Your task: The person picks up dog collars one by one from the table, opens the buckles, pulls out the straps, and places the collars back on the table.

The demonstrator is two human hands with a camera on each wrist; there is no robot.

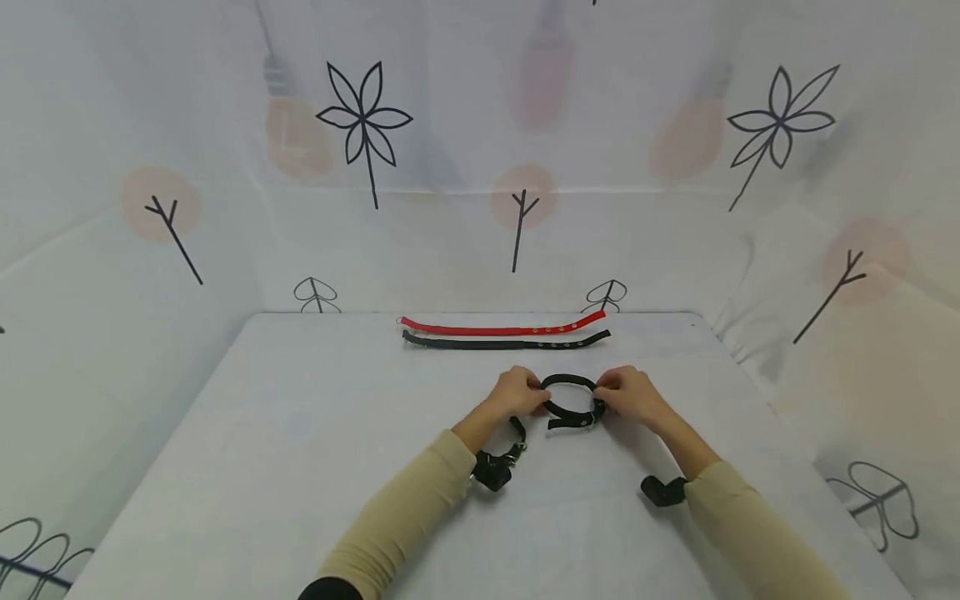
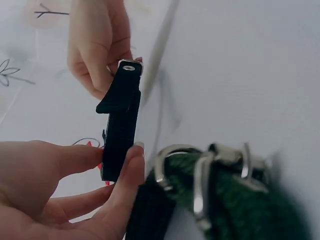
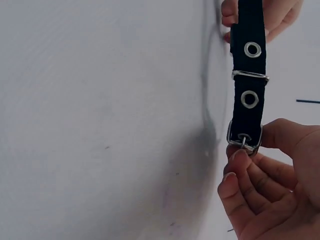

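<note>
A black collar (image 1: pixel 568 379), buckled into a loop with a short tail, is held up between both hands. My left hand (image 1: pixel 519 392) pinches the loop's left side between thumb and fingers. On the opposite side, my right hand (image 1: pixel 630 393) pinches it by the silver buckle (image 3: pixel 243 141). Metal-rimmed holes and a silver keeper ring show along the strap in the right wrist view. Close by my left wrist is a dark strap (image 1: pixel 517 429) with metal fittings, greenish and blurred in the left wrist view; whether it lies on the table I cannot tell.
A red collar (image 1: pixel 480 331) and another black collar (image 1: pixel 480 343) lie stretched out side by side near the far edge of the white table (image 1: pixel 300 433). Behind them hangs a pale cloth (image 1: pixel 450 242) with plant drawings.
</note>
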